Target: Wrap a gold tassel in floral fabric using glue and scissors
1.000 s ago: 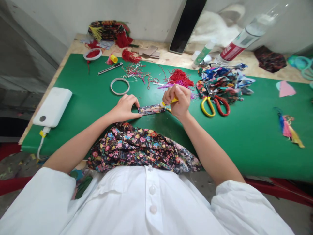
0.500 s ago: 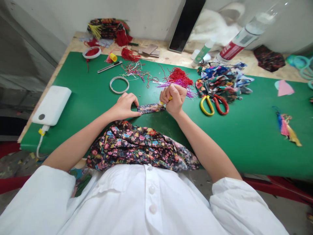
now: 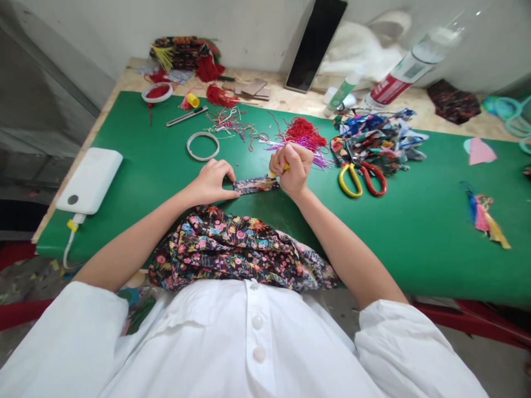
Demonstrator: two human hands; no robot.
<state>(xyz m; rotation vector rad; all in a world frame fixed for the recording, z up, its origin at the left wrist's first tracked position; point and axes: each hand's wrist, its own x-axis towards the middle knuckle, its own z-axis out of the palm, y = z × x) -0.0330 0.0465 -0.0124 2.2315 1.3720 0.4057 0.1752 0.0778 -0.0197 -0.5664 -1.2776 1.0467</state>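
Power bank, white, well left of the patterned strip; pale ring, beyond the strip's left end; left hand, thumb and finger closed on that end. Strip, lying on green mat; yellow stick, tip at the strip's right end, clenched in right hand; scissors, right of the strip.

- I see a loose white shirt, softly creased.
- 2 short, roomy sleeves in matching white.
- I make out 2 round, pale buttons along the front placket.
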